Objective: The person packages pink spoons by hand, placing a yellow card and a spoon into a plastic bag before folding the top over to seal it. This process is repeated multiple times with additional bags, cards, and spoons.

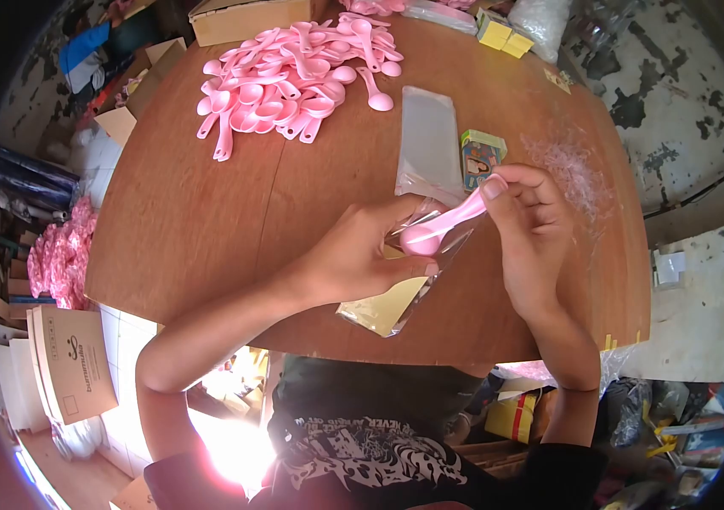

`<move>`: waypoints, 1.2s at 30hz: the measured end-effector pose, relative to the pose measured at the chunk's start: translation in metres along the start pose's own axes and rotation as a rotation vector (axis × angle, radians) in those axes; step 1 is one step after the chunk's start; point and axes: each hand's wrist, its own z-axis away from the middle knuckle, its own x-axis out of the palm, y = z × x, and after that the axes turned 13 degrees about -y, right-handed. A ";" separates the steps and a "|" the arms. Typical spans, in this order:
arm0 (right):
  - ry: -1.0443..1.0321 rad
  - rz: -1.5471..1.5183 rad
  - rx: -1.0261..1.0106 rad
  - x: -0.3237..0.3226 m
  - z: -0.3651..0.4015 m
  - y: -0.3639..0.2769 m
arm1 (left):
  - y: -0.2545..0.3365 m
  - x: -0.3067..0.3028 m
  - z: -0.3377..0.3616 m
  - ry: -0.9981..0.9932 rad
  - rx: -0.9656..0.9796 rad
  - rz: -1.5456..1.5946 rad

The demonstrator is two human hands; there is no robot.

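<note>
Right hand (535, 223) pinching a pink spoon (455, 216) by its handle end; left hand (372, 248) clamping a clear bag (404, 297).
The spoon's long axis is slanting down-left from the right fingertips, its bowl resting at the bag, nearer the left hand. The bag's lower end is lying near the table's (183, 221) front edge; bare wood is extending leftward.

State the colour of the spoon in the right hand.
The spoon held by the right hand is plain pink; head view, the only one.
</note>
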 end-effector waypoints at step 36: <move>-0.414 0.135 0.014 -0.020 -0.046 -0.067 | 0.005 -0.023 0.009 0.222 0.193 -0.008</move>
